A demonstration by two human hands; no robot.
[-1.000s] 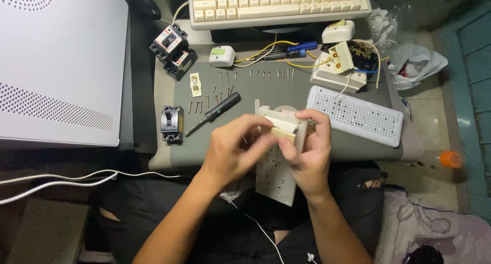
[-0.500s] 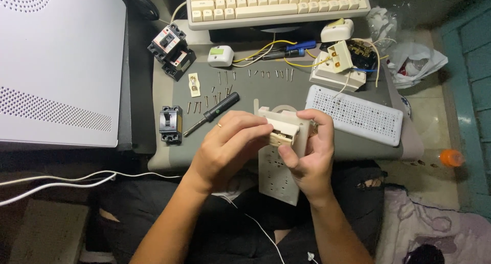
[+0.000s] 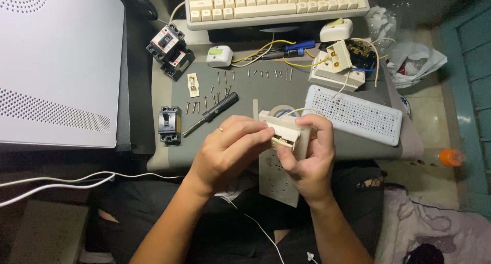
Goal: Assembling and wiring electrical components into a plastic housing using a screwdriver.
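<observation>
Clasping the cream plastic socket block (image 3: 286,133) from both sides at the desk's (image 3: 266,93) six o'clock edge, left hand (image 3: 227,151) and right hand (image 3: 309,159) suit something seemingly light, rigid and brittle.

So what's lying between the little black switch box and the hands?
In the head view, a black screwdriver lies on the grey mat between the black switch box and the left hand, with a few small screws just above it.
</observation>
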